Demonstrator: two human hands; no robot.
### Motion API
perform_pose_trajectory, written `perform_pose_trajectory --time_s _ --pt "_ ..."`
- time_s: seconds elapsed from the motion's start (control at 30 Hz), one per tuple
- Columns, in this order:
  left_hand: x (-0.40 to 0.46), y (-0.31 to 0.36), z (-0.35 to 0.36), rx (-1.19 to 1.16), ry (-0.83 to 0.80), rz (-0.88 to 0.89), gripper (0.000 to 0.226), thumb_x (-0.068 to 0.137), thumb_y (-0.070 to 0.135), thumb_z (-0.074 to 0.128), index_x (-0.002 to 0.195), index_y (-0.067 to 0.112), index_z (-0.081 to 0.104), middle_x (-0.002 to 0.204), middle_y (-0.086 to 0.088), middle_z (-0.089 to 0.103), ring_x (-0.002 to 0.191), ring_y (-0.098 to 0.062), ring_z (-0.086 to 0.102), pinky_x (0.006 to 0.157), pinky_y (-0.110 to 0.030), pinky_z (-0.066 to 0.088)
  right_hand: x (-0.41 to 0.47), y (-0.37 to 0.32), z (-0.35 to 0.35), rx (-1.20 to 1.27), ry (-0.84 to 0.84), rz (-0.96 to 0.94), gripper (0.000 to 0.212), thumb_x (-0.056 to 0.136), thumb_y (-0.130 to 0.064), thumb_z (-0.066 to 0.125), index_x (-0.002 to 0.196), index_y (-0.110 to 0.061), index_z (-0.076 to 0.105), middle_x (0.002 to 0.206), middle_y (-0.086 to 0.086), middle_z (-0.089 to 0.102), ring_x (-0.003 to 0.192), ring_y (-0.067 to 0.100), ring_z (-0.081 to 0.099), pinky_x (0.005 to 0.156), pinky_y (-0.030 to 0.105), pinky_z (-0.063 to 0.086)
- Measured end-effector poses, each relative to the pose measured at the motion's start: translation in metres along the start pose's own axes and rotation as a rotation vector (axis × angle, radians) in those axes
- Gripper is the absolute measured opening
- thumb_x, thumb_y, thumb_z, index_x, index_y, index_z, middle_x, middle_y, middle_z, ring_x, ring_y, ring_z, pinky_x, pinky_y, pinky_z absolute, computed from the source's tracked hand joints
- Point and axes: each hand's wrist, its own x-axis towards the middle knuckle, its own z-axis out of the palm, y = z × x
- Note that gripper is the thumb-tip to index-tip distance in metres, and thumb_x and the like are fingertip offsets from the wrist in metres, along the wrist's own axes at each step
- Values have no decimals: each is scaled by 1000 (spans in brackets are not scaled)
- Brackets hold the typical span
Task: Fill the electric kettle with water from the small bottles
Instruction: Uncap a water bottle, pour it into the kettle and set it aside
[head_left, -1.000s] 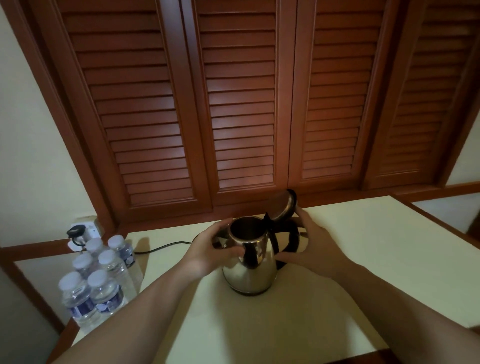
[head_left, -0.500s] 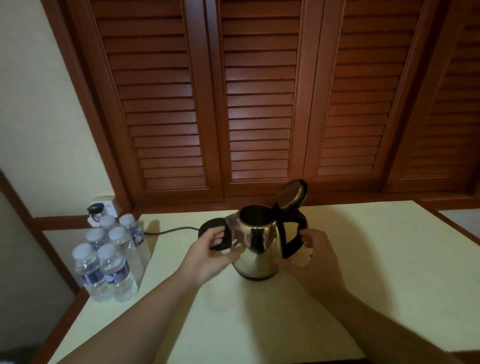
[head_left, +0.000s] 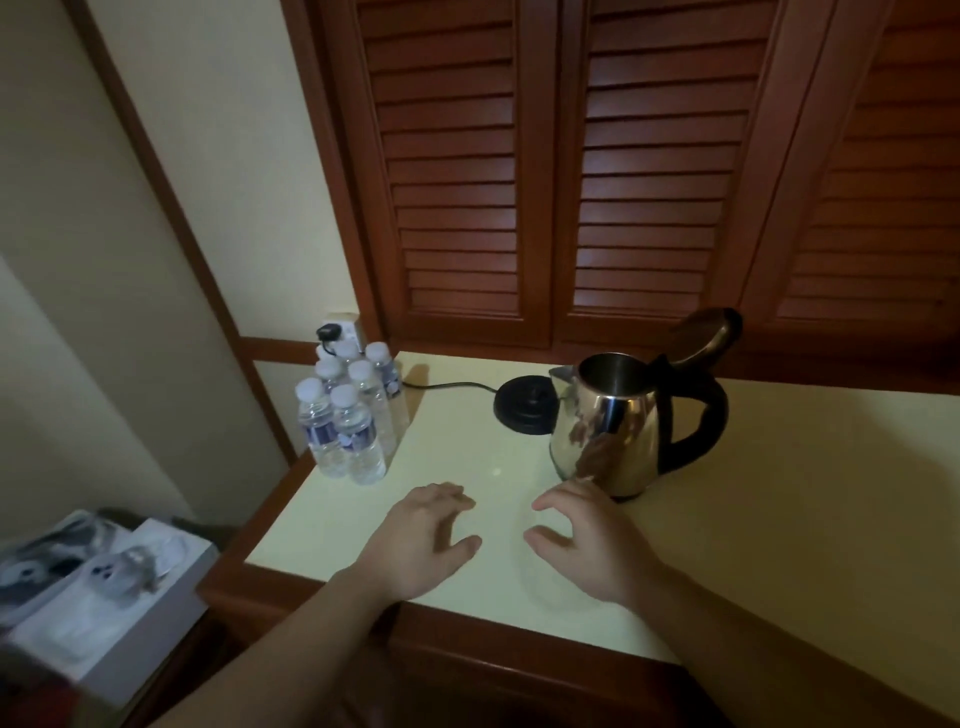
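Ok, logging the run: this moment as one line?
kettle: lid open, off base | bottles: capped | left hand: empty | right hand: empty

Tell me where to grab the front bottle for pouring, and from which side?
Probably grip the front bottle round its straight body below the cap, coming from the right with the left hand: it stands upright at the cluster's near edge, other bottles behind and left.

Six bottles (head_left: 347, 415); one kettle (head_left: 618, 426); one base (head_left: 524, 410).

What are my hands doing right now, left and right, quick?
Left hand: open, fingers loosely spread, holding nothing.
Right hand: open, fingers loosely curved, holding nothing, near the kettle.
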Motion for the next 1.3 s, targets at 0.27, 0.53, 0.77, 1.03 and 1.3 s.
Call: perform_pose_trajectory --time_s 0.27,0.53,0.77,1.03,1.3 --pt "-44 -68 -48 68 -17 5 58 93 67 55 144 40 57 154 20 47 143 0 38 116 -18 28 47 -53 45 -161 -67 87 44 91 -51 65 127 -24 66 123 -11 62 119 12 53 106 31 41" --pt "-54 -122 -78 36 30 19 57 93 62 60 143 35 60 153 18 49 142 0 37 116 -18 26 107 -126 70 -149 -47 52 52 92 -54 52 135 -24 56 121 -5 60 111 15 55 93 36 49" --pt "-50 -126 -76 15 66 63 59 85 62 63 136 32 66 146 11 57 138 -3 45 117 -26 35 156 -191 71 29 53 -21 58 102 -44 54 156 -37 33 135 1 48 117 18 51 92 36 45" --pt "-44 -123 -78 -11 50 -3 62 87 58 68 142 31 57 142 12 56 130 -8 51 110 -28 42 158 -207 47 -77 16 -20 23 102 -35 58 115 -17 57 106 -2 56 94 19 56 73 34 45" --pt "8 -74 -69 -477 85 -163 82 80 47 85 148 34 42 136 14 55 116 -6 56 93 -24 46 137 -190 5 -113 -23 146 39 88 -51 75 93 -13 65 89 5 64 82 24 62 69 42 53"
